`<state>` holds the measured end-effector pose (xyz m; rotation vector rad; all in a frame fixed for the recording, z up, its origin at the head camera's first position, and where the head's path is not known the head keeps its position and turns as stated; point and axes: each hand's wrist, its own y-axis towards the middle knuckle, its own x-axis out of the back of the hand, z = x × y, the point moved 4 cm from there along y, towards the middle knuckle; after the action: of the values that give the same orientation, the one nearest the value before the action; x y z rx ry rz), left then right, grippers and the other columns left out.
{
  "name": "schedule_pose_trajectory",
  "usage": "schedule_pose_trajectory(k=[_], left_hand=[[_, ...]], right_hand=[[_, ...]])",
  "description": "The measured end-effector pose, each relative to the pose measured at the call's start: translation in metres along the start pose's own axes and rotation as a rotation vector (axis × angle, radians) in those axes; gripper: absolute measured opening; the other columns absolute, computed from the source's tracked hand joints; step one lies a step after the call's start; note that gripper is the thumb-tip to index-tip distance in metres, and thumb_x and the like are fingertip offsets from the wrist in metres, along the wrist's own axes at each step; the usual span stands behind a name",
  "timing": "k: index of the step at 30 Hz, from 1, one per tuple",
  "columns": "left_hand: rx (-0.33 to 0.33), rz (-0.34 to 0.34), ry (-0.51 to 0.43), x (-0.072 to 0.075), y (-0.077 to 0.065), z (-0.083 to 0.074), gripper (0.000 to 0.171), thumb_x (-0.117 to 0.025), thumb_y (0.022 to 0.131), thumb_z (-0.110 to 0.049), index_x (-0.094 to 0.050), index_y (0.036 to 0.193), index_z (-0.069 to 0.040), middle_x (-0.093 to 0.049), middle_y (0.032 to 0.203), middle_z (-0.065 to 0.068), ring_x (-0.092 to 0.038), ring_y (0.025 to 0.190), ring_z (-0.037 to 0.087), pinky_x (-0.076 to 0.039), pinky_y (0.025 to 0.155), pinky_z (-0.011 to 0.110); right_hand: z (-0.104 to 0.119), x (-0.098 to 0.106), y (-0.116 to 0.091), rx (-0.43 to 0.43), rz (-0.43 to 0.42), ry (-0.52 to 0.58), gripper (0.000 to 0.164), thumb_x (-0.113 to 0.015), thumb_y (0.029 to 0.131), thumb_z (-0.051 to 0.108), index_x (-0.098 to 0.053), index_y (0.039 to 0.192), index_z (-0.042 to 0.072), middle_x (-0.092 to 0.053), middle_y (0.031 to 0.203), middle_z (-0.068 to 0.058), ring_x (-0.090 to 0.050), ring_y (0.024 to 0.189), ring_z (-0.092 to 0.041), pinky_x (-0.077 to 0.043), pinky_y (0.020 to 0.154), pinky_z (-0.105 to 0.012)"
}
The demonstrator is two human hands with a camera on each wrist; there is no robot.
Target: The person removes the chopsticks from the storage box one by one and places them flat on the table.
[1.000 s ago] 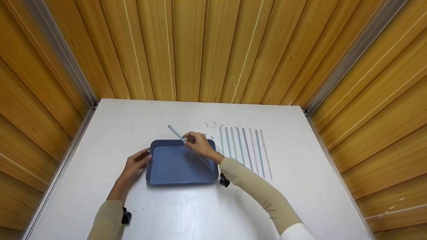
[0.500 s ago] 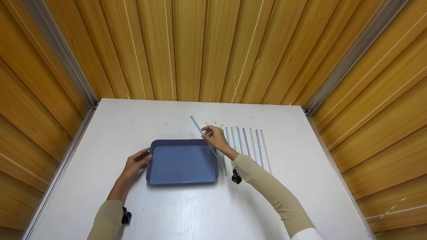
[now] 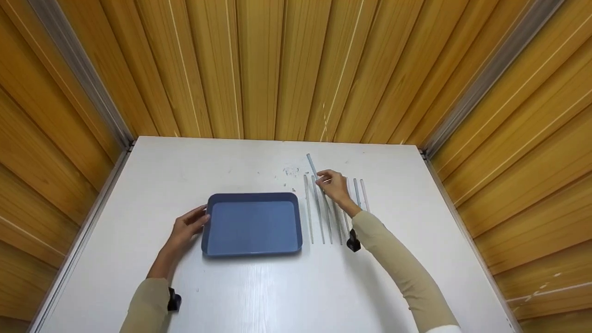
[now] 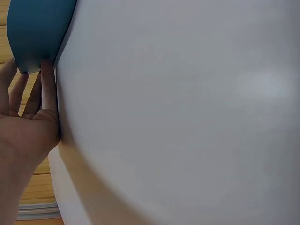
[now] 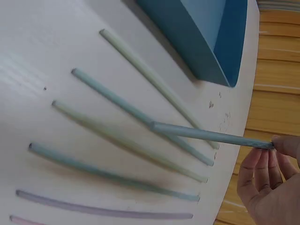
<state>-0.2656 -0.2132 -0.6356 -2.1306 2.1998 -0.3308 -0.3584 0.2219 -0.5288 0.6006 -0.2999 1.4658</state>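
A blue rectangular tray (image 3: 252, 253) lies on the white table. My left hand (image 3: 185, 229) touches its left side, the fingers fairly straight against the wall in the left wrist view. Between thumb and fingertips, my right hand (image 3: 335, 187) pinches a pale blue straw (image 5: 211, 136) near one end. The straw slants over a row of similar straws to the right of the tray. In that row a pale green straw (image 5: 154, 82) lies nearest the tray. A purple straw (image 5: 103, 209) and a pink straw (image 5: 23, 221) lie farther off; my right hand and forearm partly cover the row.
Dark specks (image 3: 292, 172) dot the table (image 3: 259, 296) behind the tray and the row. Wood-look panels (image 3: 259, 69) stand along the back and sides of the table.
My right hand has moved right from over the tray, bringing the pale blue straw above the row. My left hand and the tray have stayed in place.
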Motion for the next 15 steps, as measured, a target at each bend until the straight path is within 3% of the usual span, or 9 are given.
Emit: schedule_pose_trajectory(k=[5,10,15], left_hand=[[-0.003,0.003,0.019,0.001,0.001,-0.001,0.061,-0.066,0.101,-0.027,-0.044,0.154,-0.003,-0.046,0.154,0.028,-0.060,0.100,-0.008,-0.056,0.085,0.013],[-0.004,-0.001,0.023,0.002,0.001,0.000,0.061,-0.067,0.101,-0.026,-0.045,0.153,-0.003,-0.047,0.154,0.027,-0.060,0.101,-0.008,-0.056,0.084,0.013],[-0.016,0.004,-0.002,0.001,-0.001,-0.002,0.059,-0.066,0.102,-0.022,-0.044,0.153,-0.001,-0.046,0.153,0.030,-0.060,0.101,-0.008,-0.057,0.085,0.014]], right_hand=[[-0.018,0.023,-0.001,-0.089,-0.036,0.019,0.021,-0.071,0.089,-0.003,-0.072,0.109,-0.008,-0.073,0.095,-0.025,-0.071,0.082,-0.027,-0.048,0.057,-0.011],[-0.035,0.042,-0.002,-0.167,-0.044,0.025,0.023,-0.070,0.092,0.000,-0.072,0.114,-0.007,-0.073,0.099,-0.024,-0.064,0.071,-0.008,-0.055,0.055,-0.016],[-0.053,0.062,-0.003,-0.216,-0.081,0.004,0.025,-0.070,0.092,0.001,-0.071,0.115,-0.007,-0.073,0.100,-0.023,-0.059,0.070,-0.002,-0.053,0.055,-0.012]])
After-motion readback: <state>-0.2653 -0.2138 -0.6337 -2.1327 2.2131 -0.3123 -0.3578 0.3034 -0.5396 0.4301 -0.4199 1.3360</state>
